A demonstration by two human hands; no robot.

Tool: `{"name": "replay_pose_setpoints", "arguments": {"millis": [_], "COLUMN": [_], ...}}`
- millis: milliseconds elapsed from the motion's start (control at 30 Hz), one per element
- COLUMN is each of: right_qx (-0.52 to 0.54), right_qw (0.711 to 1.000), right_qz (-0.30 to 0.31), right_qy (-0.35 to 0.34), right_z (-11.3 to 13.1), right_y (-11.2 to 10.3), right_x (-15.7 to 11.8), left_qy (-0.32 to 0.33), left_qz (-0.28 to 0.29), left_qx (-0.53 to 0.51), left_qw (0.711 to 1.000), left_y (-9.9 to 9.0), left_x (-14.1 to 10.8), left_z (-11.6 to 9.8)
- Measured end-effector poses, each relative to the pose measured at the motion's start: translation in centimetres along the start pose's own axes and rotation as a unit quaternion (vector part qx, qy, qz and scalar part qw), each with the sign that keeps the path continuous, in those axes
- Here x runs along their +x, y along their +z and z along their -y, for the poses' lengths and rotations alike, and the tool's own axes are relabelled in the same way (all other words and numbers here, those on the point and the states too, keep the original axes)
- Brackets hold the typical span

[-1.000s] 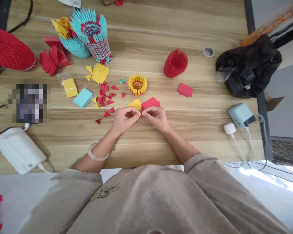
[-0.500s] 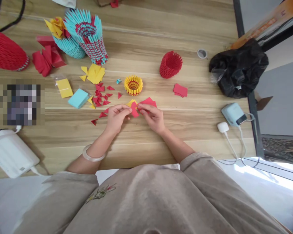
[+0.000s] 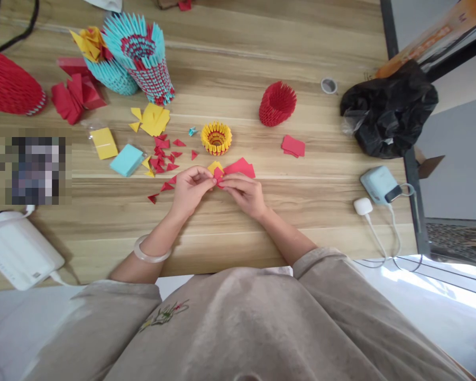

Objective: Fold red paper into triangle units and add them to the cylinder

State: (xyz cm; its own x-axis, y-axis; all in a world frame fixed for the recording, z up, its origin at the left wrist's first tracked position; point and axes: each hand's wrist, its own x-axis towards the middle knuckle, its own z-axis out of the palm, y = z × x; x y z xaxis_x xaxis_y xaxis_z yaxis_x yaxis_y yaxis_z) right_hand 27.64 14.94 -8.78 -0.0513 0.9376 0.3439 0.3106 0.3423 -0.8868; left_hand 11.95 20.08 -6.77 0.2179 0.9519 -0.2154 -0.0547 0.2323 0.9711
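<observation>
Between my two hands is a small folded red paper [image 3: 218,174]. My left hand [image 3: 192,190] pinches its left side between thumb and fingers. My right hand [image 3: 246,194] has its fingertips closed on the right side of the same paper. Flat red sheets [image 3: 241,167] lie just beyond my right fingers, and a bit of yellow paper [image 3: 214,166] shows behind the folded piece. A yellow and red paper ring [image 3: 216,138] stands farther back. Small red folded triangles [image 3: 158,159] are scattered to the left of my left hand.
At the back left stand a blue and red paper vase [image 3: 148,63] and a red paper piece [image 3: 11,82]. A red paper cup [image 3: 277,104] stands back right. Farther right are a black bag [image 3: 388,114] and a corded blue device [image 3: 381,185].
The red paper has been folded smaller, and its lower part no longer hangs down between my hands. My right fingers have shifted slightly down and left, closer to my left fingertips.
</observation>
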Motion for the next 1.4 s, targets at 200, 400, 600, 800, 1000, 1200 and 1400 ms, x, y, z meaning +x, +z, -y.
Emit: {"name": "replay_pose_setpoints", "arguments": {"millis": [200, 400, 600, 800, 1000, 1200, 1400], "right_qx": [0.030, 0.137, 0.218, 0.256, 0.255, 0.273, 0.258], "right_qw": [0.999, 0.987, 0.958, 0.943, 0.937, 0.933, 0.933], "right_qz": [-0.001, -0.034, -0.068, -0.086, -0.097, -0.094, -0.107], "right_qy": [0.023, 0.075, 0.172, 0.196, 0.218, 0.213, 0.227], "right_z": [0.1, -0.2, 0.0, 0.2, 0.1, -0.2, -0.1], "right_y": [-0.2, 0.2, 0.5, 0.5, 0.4, 0.5, 0.7], "right_x": [0.3, 0.3, 0.4, 0.6, 0.5, 0.3, 0.2], "left_qy": [0.027, 0.050, 0.105, 0.127, 0.144, 0.163, 0.159], "left_qz": [0.028, 0.060, 0.070, 0.078, 0.087, 0.083, 0.084], "left_qx": [0.048, 0.049, 0.090, 0.122, 0.124, 0.147, 0.145], "left_qw": [0.998, 0.996, 0.988, 0.981, 0.978, 0.972, 0.973], "left_y": [-0.7, -0.7, -0.5, -0.4, -0.3, -0.4, -0.2], "left_x": [0.2, 0.1, -0.2, -0.4, -0.5, -0.6, -0.8], "left_z": [0.6, 0.5, 0.2, -0.1, 0.0, 0.1, 0.2]}}
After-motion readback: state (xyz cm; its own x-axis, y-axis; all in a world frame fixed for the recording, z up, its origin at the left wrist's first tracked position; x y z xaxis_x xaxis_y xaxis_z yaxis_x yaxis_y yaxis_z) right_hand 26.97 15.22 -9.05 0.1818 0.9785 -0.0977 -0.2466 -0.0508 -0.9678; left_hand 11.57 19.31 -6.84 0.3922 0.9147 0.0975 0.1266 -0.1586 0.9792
